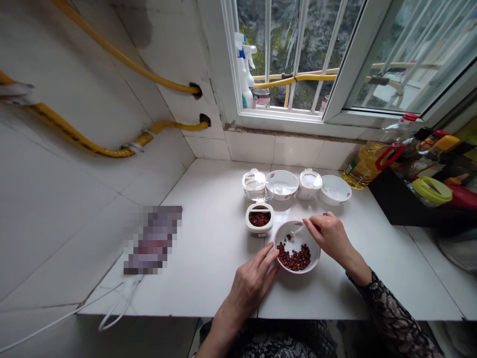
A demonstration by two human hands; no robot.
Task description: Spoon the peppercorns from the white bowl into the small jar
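1. Two hands are working at a white tiled counter; the left hand is resting its slightly spread fingers against the near-left rim of a white floral bowl, without closing around it.
2. The right hand is hovering at the bowl's far-right rim; its fingers are drawn narrowly together beside a small white spoon, though I cannot tell whether they are holding it.
3. Dark red dried grains are lying heaped in the near side of the bowl, which is sitting near the counter's front edge; more are filling a small open white pot just to its far left.
4. A glass lidded jar, a white bowl, a white lidded pot and another white bowl are standing in a far row; none is showing grains, so only the near bowl and small pot are visibly holding any.
5. No writing is readable; a yellow cooking-oil bottle is standing far right, showing no legible label.
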